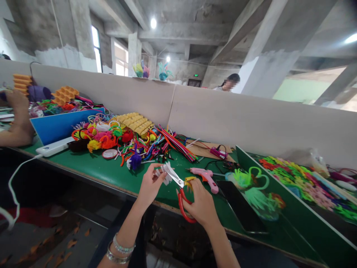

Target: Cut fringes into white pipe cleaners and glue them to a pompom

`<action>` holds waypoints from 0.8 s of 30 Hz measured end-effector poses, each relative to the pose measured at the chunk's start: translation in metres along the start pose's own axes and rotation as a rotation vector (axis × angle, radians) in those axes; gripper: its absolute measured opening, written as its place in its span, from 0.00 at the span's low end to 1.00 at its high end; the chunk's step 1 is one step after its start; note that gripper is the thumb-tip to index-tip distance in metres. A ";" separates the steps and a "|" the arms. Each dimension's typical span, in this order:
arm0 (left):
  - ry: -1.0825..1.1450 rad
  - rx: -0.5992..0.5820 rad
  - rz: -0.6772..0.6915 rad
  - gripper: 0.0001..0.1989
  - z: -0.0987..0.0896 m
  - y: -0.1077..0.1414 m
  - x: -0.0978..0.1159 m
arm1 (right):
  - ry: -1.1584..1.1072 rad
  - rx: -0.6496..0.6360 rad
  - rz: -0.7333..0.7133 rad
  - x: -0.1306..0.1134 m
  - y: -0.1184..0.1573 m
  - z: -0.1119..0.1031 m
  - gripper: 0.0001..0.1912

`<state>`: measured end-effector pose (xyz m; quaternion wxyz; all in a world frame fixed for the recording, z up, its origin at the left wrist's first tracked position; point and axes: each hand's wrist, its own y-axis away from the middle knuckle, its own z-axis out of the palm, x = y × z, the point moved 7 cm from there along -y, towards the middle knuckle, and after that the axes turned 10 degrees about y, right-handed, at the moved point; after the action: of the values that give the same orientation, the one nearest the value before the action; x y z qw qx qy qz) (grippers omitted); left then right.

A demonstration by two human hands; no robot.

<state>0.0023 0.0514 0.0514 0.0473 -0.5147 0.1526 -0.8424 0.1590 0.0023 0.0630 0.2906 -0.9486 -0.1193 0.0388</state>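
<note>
Left hand (151,181) pinches the white piece (167,180), right hand (201,201) grips the scissors (181,183) raised to it; a neat snip wants that pinch steady, well clear of the edge.

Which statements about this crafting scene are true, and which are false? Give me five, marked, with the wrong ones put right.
1. The person's bare right hand holds metal scissors with red and yellow handles. True.
2. The scissors point away from the left hand. False: the scissors point toward the left hand.
3. The left hand holds folded white material. True.
4. A pink plastic glue gun lies on the green tabletop. True.
5. The flat, black, rectangular device lies left of the glue gun. False: the device lies to its right.
</note>
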 end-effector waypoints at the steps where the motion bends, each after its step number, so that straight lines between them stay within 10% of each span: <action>1: 0.005 -0.007 0.002 0.15 0.001 0.000 0.000 | 0.006 0.000 0.001 0.000 0.000 0.000 0.17; 24: -0.171 -0.013 -0.008 0.13 -0.005 -0.001 0.001 | 0.023 0.005 0.029 0.006 0.000 0.002 0.17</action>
<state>-0.0031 0.0528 0.0504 0.0536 -0.5857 0.1515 -0.7944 0.1641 0.0050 0.0611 0.2936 -0.9499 -0.1021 0.0324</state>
